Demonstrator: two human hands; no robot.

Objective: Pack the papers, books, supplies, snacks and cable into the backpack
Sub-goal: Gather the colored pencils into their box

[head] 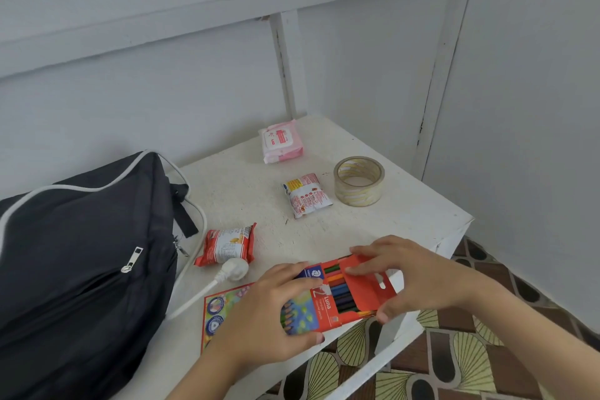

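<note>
The left hand (269, 312) was curled round the closed end of a red coloured-pencil box (319, 304), fingers over the top and thumb under the near edge. The right hand (418, 276) pinched the open end, fingertips pressing on the raised flap (368, 286) and thumb beneath, with the pencil ends showing between the two hands. The box sat at the near edge of the white table (406, 214). A colourful booklet (214, 308) lay under the left wrist. Just beyond the left fingers were a white plug (233, 269) with its cable (191, 299) and a red snack packet (227, 245). Farther out lay a pink-and-white snack packet (306, 195), a tape roll (358, 180) and a pink wipes pack (281, 141). The dark backpack (81, 253) lay well left of both hands.
</note>
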